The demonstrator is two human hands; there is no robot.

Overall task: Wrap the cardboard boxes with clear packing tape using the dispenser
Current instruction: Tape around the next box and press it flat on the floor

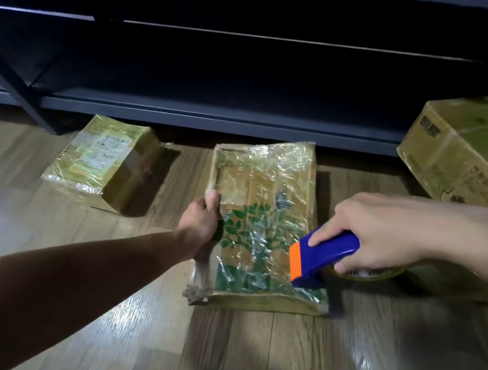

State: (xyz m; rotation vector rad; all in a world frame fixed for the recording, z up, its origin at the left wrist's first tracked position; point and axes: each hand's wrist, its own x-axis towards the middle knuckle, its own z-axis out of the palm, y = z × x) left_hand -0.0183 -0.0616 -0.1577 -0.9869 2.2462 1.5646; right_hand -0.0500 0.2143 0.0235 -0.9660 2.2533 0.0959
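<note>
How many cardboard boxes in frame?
3. A small box at left; a flat leaf-print box in the middle, held at its edge by the left hand; a large box at right, partly out of frame. Others may be hidden.

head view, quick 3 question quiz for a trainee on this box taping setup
1. True or false: the right hand grips the blue and orange tape dispenser.
2. The left hand grips the leaf-printed flat box at its: A) left edge, B) right edge, C) far edge.
3. How many cardboard boxes are in view?

Key: 1 true. 2 A. 3 three: the flat box, a small box to its left, and a large box at the far right.
</note>
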